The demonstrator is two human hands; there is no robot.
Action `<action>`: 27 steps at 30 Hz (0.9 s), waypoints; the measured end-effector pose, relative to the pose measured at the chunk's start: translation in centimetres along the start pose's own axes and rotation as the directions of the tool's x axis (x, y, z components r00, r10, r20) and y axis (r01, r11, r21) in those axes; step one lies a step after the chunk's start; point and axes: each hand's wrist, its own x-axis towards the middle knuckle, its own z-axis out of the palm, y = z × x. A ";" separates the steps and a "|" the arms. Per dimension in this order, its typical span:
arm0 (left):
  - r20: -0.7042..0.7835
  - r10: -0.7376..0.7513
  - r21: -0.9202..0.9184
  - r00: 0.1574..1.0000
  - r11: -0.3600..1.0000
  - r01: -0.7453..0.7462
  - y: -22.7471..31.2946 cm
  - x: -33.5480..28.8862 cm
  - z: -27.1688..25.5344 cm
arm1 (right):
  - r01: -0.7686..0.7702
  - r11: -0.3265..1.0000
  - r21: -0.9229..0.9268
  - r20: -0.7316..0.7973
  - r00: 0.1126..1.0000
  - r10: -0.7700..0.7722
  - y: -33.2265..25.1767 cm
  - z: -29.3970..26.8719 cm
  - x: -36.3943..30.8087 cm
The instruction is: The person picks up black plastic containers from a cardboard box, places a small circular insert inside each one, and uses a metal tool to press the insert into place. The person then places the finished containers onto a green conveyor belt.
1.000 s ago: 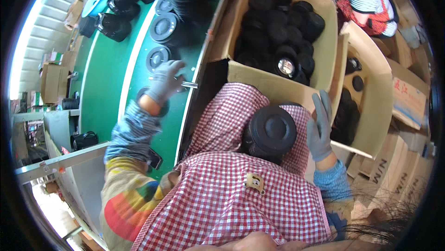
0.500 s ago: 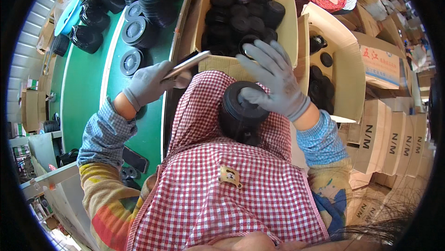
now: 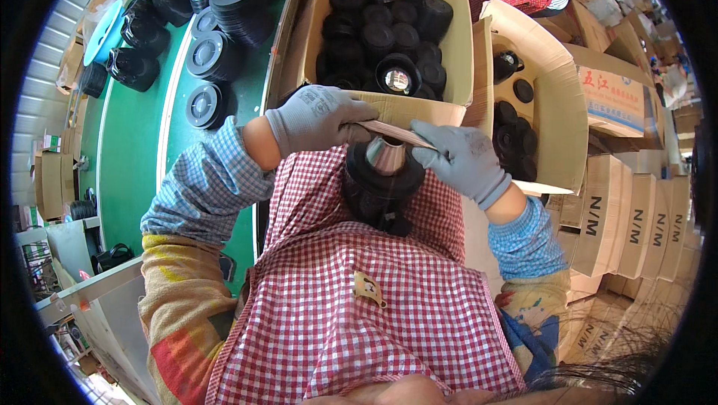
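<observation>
My left hand (image 3: 321, 119), in a grey glove, grips one end of a thin, pale stack of flat sheets (image 3: 396, 134) seen nearly edge-on. The fingers of my right hand (image 3: 464, 162), also gloved, are closed on its other end. Below the stack a round black pot (image 3: 380, 189) with a side handle rests on my lap, on the red-and-white checked apron (image 3: 359, 278). A pale, ribbed, fan-shaped patch (image 3: 387, 156) shows between the stack and the pot's top; whether it belongs to the stack I cannot tell.
Ahead stands an open carton (image 3: 460, 53) of black round parts, one with a shiny centre (image 3: 399, 78). Another open carton (image 3: 557, 143) is to its right. On the green bench (image 3: 142, 143) at left are stacked black lids (image 3: 206, 106) and glossy black pots (image 3: 134, 67). Closed cartons (image 3: 598, 210) fill the right.
My left hand has moved right with the stack, bringing it over the pot. My right hand has gone from spread above the pot to closed on the stack's other end.
</observation>
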 end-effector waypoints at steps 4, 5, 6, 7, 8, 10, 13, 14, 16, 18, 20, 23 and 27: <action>-0.063 0.096 0.052 0.993 0.994 -0.092 -1.2 1.0 1.0 | 0.001 1.000 0.008 -0.004 1.000 -0.001 -0.8 -0.1 -0.6; -0.065 0.099 0.052 0.993 0.994 -0.096 -1.4 1.2 1.2 | 0.038 0.999 0.006 -0.042 0.998 -0.037 -0.8 0.1 -0.6; -0.066 0.102 0.052 0.993 0.994 -0.099 -1.7 1.4 1.3 | 0.024 1.000 -0.006 0.028 0.999 -0.024 -1.0 -0.1 -0.5; -0.067 0.106 0.052 0.992 0.993 -0.103 -1.8 1.6 1.4 | 0.011 1.000 -0.018 0.097 0.995 -0.009 -1.4 -0.8 -0.4; -0.048 0.106 0.031 0.993 0.994 -0.105 -1.9 1.7 1.5 | 0.002 1.000 -0.031 0.168 0.986 0.003 -1.7 -1.5 -0.1; -0.009 0.107 -0.010 0.994 0.994 -0.107 -2.0 2.0 1.7 | 0.071 0.991 -0.115 0.235 0.971 -0.042 -1.6 -2.4 0.4; 0.004 0.106 -0.123 0.994 0.987 -0.105 -2.4 2.5 1.7 | 0.144 0.983 -0.113 0.330 0.939 -0.099 -0.5 -2.8 1.3; 0.010 0.115 -0.155 0.993 0.982 -0.112 -2.5 2.5 1.8 | 0.161 0.983 -0.092 0.359 0.926 -0.119 0.0 -2.9 1.7; 0.018 0.129 -0.220 0.992 0.968 -0.122 -2.6 2.4 2.2 | 0.142 0.988 0.063 0.380 0.912 -0.155 0.7 -3.0 2.4; 0.099 0.064 -0.217 0.993 0.975 -0.042 -1.9 2.5 1.5 | 0.132 0.984 0.119 0.401 0.900 -0.169 1.4 -2.8 2.6; 0.129 0.049 -0.248 0.990 0.969 -0.015 -2.0 2.8 1.5 | 0.151 0.985 0.082 0.422 0.890 -0.171 1.9 -2.4 2.4; 0.100 0.104 -0.389 0.990 0.919 -0.058 -3.5 3.4 2.7 | 0.311 0.947 -0.079 0.244 0.927 -0.284 -0.2 -1.0 2.0; 0.150 0.049 -0.450 0.987 0.892 0.024 -4.8 4.5 4.5 | 0.157 0.982 0.105 0.334 0.924 -0.184 -0.2 0.3 1.2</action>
